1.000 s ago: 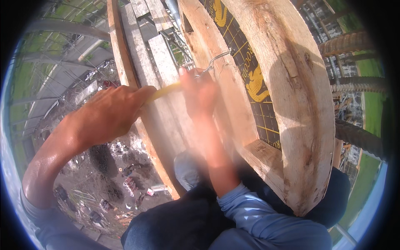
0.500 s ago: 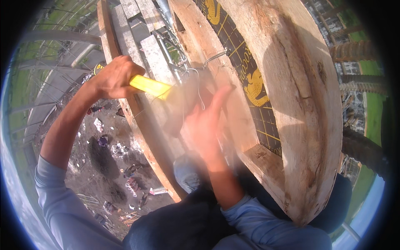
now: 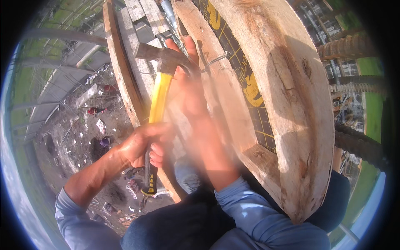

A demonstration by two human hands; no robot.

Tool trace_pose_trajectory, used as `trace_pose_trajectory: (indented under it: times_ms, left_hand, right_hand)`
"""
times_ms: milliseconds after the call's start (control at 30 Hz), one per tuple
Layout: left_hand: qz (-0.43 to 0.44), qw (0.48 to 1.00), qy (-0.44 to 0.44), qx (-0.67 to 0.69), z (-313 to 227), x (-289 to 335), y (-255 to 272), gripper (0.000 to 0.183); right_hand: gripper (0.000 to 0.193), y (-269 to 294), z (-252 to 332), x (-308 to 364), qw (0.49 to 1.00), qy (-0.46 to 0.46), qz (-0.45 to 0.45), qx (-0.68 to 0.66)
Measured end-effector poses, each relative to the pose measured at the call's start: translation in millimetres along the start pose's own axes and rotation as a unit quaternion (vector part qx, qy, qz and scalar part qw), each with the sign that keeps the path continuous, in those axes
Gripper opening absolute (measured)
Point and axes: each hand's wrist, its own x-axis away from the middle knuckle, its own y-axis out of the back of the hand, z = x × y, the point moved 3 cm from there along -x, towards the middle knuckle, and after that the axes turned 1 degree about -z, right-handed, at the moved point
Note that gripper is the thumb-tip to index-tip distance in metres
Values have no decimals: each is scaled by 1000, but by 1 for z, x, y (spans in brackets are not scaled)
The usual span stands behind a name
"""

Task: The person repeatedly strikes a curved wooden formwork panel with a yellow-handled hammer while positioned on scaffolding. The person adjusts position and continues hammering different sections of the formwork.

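From my remote post, I judge the hammer (image 3: 157,98) could drop past the plank (image 3: 119,62) to the ground (image 3: 79,141) if the left hand (image 3: 146,143), wrapped around its handle, loosens. Its head lies beyond that fist, overlapping the blurred right hand (image 3: 189,93), whose grip I cannot tell.
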Motion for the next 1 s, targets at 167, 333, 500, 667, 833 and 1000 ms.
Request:
trace_pose_trajectory:
  times_ms: [167, 333, 500, 667, 833, 1000]
  left_hand:
    - [-244, 915, -267, -179, 7, 18, -2, 42]
    - [-196, 945, -219, -146, 19, 15, -5, 45]
    - [-90, 985, -151, 4, 37, 11, -12, 45]
    - [11, 985, -54, 163, 24, 20, -5, 47]
    - [-76, 996, -44, 14, 7, 39, -16, 53]
    - [-225, 883, 25, -411, -42, 67, -44, 33]
  right_hand:
    - [51, -21, -2, -9, 999, 5, -11, -49]
    - [52, -18, 9, 6, 997, -33, -69, 18]
    - [62, -8, 10, 27, 994, -73, -70, 48]
    - [84, -5, -1, 18, 996, -53, -57, -35]
    - [22, -7, -6, -2, 996, 31, -3, -80]
    - [26, -1, -5, 12, 989, 31, -107, 98]
